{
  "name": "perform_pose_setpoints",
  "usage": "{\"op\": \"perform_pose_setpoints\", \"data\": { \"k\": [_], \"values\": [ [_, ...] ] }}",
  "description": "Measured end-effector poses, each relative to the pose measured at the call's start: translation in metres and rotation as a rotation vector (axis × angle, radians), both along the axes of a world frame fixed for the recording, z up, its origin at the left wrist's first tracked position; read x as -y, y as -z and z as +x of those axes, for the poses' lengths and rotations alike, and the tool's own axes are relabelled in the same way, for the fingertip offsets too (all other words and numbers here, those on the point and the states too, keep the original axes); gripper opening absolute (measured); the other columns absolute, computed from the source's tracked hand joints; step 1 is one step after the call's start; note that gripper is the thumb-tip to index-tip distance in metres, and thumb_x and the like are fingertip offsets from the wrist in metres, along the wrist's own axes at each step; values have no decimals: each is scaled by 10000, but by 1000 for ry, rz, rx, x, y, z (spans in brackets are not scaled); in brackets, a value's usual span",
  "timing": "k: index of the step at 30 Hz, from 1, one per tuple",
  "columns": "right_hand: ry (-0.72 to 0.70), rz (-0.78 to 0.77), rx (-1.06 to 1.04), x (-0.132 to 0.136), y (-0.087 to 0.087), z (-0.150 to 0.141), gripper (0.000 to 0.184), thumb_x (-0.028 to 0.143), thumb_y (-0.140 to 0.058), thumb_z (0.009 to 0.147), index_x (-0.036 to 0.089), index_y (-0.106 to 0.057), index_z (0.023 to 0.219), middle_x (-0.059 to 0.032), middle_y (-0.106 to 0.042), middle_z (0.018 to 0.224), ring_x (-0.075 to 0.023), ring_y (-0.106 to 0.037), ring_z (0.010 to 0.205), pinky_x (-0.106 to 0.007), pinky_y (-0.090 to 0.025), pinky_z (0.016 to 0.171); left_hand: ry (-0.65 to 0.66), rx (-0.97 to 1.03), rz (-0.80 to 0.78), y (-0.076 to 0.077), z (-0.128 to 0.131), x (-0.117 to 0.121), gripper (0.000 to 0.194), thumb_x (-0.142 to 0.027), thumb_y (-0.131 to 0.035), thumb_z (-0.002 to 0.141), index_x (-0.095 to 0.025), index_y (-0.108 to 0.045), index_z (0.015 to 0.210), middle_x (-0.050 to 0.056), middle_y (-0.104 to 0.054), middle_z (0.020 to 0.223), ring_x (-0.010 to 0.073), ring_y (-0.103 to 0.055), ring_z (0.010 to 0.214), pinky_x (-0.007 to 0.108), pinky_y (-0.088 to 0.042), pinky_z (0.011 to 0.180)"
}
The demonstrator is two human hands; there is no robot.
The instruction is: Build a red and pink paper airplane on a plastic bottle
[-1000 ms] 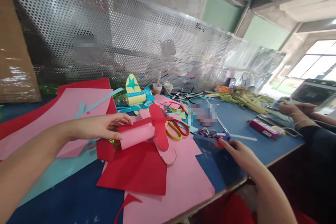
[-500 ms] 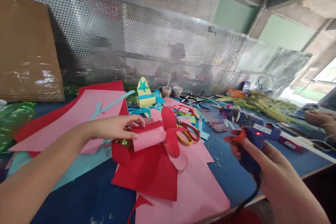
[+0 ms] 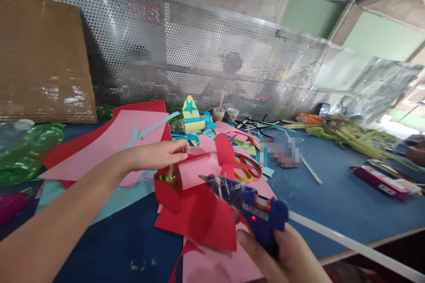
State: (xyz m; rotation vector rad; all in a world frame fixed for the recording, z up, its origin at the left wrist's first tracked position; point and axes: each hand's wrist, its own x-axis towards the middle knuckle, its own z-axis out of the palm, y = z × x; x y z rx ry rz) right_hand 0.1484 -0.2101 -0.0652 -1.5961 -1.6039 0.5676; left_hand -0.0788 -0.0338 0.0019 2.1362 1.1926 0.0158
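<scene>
One glue gun [image 3: 265, 214], stick [image 3: 352, 243] cropped, bottle [image 3: 174, 178] part-hidden

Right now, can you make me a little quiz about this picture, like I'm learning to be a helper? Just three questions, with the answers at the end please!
1. Which of the person's hands is holding the blue glue gun?
2. True or false: a red light is glowing on the side of the glue gun.
3. Which shape is on the upright yellow paper near the back of the table? (a) a heart (b) a star (c) a moon

Key:
1. The right hand.
2. True.
3. (b), and the star is blue-green.
</scene>
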Motion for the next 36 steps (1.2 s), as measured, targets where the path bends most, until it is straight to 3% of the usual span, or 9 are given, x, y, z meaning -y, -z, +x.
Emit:
{"op": "perform_pose_setpoints", "data": {
  "k": [6,10,17,26,32,36],
  "values": [
    [1,32,55,-11,15,-14,319,441,-484,843,220,-657,996,-104,-717,954,-268,-671,899,-343,-546,778,67,-46,48,-2,4,4,287,-486,-401,862,-217,-481,920,5,-499,799,165,-467,696,264,-386,622],
    [-29,118,75,-16,14,-15,281,378,-448,883,205,-642,987,-69,-711,843,-217,-684,764,-284,-556,685,121,-72,74,-3,8,7,221,-428,-373,887,-222,-451,904,-6,-481,801,155,-452,687,268,-382,630],
    [-75,231,112,-15,12,-15,272,382,-446,905,216,-631,1014,-53,-723,917,-192,-697,845,-220,-551,709,146,-130,23,-11,17,20,143,-329,-446,845,-229,-450,947,5,-543,906,163,-525,751,270,-412,657],
    [-83,192,290,-4,24,-1,332,397,-468,896,173,-662,1047,-82,-727,777,-226,-702,704,-271,-577,592,211,-181,53,-17,21,28,80,-294,-478,831,-226,-436,834,-1,-514,926,149,-519,757,238,-400,598],
    [-37,216,366,3,31,5,346,437,-481,888,178,-699,961,-96,-741,798,-241,-717,715,-290,-592,634,246,-173,70,-14,21,26,54,-271,-483,824,-227,-468,852,-6,-518,922,144,-514,754,247,-404,624],
    [-27,258,366,4,29,6,366,439,-470,894,178,-693,1021,-100,-743,834,-251,-719,791,-288,-594,648,234,-163,47,-14,21,28,59,-274,-483,826,-227,-468,858,-1,-516,930,145,-521,744,234,-398,590]
  ]
}}
